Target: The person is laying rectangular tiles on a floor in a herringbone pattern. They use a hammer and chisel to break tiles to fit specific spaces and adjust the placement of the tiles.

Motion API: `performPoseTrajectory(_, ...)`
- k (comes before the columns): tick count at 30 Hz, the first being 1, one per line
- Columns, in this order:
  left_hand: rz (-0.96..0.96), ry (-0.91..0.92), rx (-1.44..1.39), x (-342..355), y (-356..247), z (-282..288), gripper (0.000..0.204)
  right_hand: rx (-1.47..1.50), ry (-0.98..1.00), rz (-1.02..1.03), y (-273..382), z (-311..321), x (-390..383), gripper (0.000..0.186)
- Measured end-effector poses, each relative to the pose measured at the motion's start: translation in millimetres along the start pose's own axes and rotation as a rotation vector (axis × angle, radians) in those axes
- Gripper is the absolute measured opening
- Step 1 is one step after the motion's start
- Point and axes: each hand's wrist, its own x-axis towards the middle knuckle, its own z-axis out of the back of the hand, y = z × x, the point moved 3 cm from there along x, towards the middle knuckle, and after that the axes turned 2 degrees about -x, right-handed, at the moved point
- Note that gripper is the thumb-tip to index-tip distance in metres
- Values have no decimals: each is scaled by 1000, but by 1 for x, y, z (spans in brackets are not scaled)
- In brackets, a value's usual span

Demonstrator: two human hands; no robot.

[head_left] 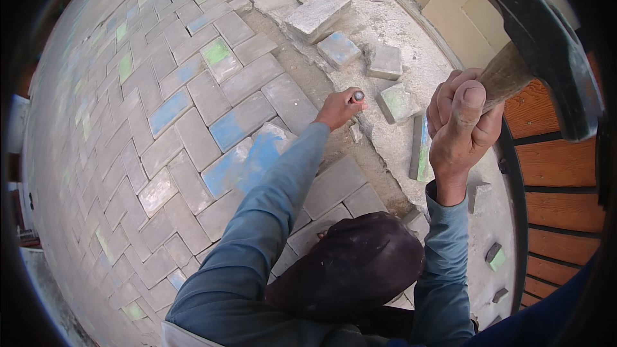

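My right hand (459, 122) is wrapped round the wooden handle of a hammer (546, 45), raised at the upper right with its dark heavy head close to the camera. My left hand (337, 109) is closed round an upright metal chisel (358, 96). Only the chisel's round top end shows above the fist; its lower part is hidden. The fist is over the sandy gap (360, 148) between the paving bricks (250, 83) and a rough concrete strip (424, 45). A small broken chip (355, 132) lies just below the left hand.
Loose cut blocks, among them a large pale one (319, 15) and a blue-tinged one (339, 50), lie on the concrete. Some pavers carry blue or green paint. An orange-brown slatted panel (556, 170) borders the right side. My dark-clad knee (360, 263) is at the lower middle.
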Motion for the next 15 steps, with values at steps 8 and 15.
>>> performPoseTrajectory(8,-30,7,13,11,-2,-13,41,-600,494,-534,-143,29,-119,38)
performPoseTrajectory(15,-54,-7,27,0,3,3,42,3,117,-487,-28,2,-21,28)
